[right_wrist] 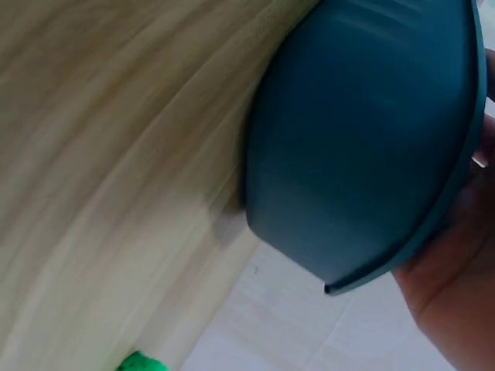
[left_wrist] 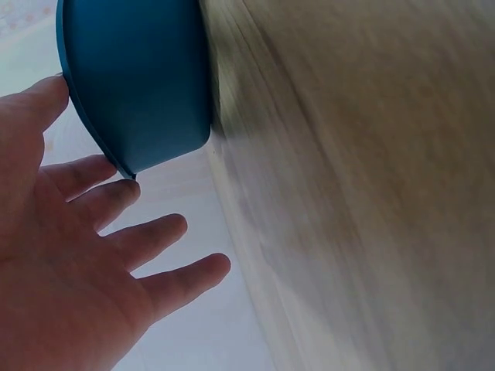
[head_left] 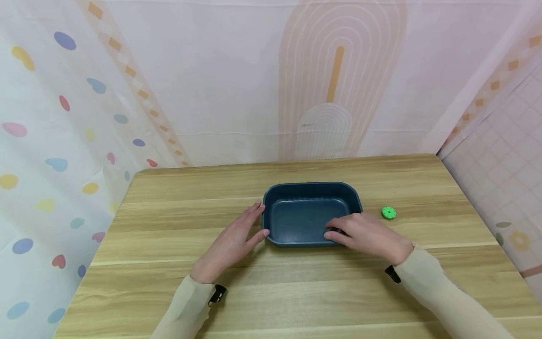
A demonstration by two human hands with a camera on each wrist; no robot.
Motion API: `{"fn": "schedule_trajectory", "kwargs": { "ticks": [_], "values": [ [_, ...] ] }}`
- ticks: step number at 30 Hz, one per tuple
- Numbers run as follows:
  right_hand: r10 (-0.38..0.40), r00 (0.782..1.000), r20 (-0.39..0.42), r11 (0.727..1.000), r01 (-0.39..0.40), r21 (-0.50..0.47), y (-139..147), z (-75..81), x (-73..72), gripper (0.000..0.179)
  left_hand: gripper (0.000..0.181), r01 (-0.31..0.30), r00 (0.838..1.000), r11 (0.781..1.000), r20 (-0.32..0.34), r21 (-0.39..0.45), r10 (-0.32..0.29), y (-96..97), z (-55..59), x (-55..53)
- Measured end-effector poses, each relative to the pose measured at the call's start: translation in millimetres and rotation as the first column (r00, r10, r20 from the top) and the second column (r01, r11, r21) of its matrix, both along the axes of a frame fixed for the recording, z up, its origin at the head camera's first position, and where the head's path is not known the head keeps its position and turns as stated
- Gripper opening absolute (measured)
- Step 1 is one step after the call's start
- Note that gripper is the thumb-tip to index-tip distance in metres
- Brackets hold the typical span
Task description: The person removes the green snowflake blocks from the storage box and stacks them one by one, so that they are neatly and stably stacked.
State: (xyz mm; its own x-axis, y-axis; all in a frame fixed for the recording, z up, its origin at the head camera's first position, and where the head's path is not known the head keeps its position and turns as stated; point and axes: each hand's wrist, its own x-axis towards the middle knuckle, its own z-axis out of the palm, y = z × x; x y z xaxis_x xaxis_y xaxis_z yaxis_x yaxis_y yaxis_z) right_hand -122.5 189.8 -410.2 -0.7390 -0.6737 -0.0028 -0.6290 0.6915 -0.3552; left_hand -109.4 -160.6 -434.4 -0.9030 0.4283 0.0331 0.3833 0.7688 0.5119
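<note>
A dark blue rectangular tub (head_left: 306, 221) with rounded corners sits on the wooden table. My left hand (head_left: 230, 245) rests at its left end, thumb and fingertips on the rim, the fingers spread and nearly straight in the left wrist view. Over the right end of the tub reaches my right hand (head_left: 360, 233), its fingers and thumb bent down inside. Something small and dark shows between that thumb and fingers, and I cannot tell what it is. The tub's wall (right_wrist: 363, 147) hides most of those fingers in the right wrist view.
To the right of the tub lies a small round green disc (head_left: 388, 213) with a hole in its middle. A patterned cloth (head_left: 237, 84) hangs behind the wooden table (head_left: 190, 202) and along its sides.
</note>
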Motion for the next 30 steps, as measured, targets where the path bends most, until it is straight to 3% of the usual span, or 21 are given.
{"fn": "schedule_trajectory", "kwargs": {
  "ticks": [6,13,24,30],
  "values": [
    [-0.044,0.997,0.062,0.998,0.041,0.039,-9,-0.9,-1.5,0.054,0.071,0.001,1.0,1.0,0.0,0.003,-0.001,0.2,0.0,0.2],
    [-0.032,0.983,0.181,0.999,0.039,-0.032,-16,-1.4,-6.3,0.05,0.071,0.0,1.0,1.0,0.01,0.01,0.0,-0.1,-0.2,1.2],
    [0.042,0.986,0.164,0.995,-0.026,-0.098,-27,-8.4,-17.3,0.04,0.071,0.004,1.0,1.0,0.018,0.012,-0.004,-0.2,-1.9,0.9],
    [0.031,0.991,0.127,0.988,-0.011,-0.157,-27,-9.0,-24.2,0.031,0.071,0.009,1.0,1.0,0.014,0.018,-0.01,-0.7,-1.9,1.7]
  ]
}}
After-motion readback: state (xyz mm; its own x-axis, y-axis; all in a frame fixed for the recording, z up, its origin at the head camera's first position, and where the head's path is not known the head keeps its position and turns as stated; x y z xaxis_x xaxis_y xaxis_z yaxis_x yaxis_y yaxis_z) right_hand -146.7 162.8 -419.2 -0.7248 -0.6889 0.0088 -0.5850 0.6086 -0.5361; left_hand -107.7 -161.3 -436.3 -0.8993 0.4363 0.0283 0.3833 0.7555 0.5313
